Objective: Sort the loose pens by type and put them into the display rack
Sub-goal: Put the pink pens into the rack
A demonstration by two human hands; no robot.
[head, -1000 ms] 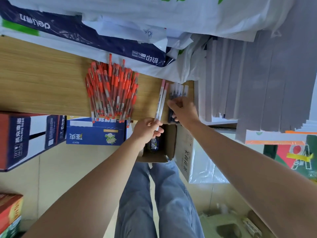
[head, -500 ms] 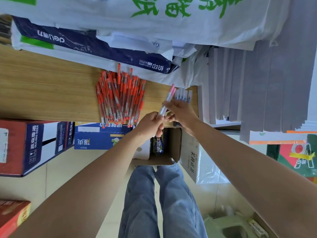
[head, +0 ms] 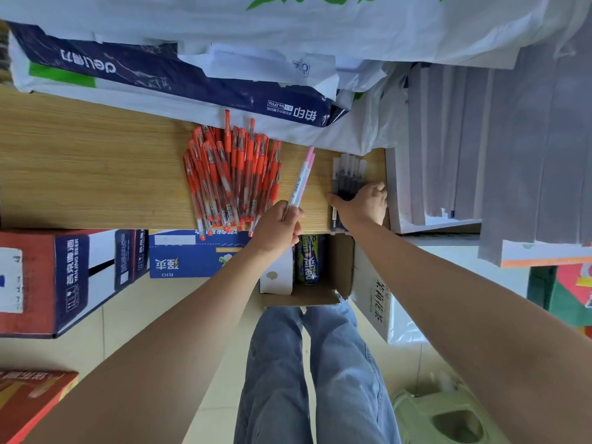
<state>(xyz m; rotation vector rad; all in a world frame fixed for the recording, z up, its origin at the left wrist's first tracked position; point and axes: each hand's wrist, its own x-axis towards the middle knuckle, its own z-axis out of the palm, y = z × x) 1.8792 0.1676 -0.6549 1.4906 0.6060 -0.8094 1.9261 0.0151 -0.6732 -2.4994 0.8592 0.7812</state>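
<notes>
Clearly the left grip (head: 278, 229) pinches two pink-capped pens (head: 301, 177) by their lower barrels. They look light, stiff and slick, so mid-barrel is probably the safest hold. The right grip (head: 363, 205) lies over the dark pens (head: 347, 174) on the desk (head: 80, 174); whether it clasps them I cannot tell. Red pens (head: 230, 181) lie piled beside. Legible: "deli" wrapper (head: 153, 75), "YANJING BEER" carton (head: 73, 277).

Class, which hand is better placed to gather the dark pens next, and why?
Probably the right hand. It grips the dark pens lying on the table, while the left hand is occupied, holding two pink-capped pens.
</notes>
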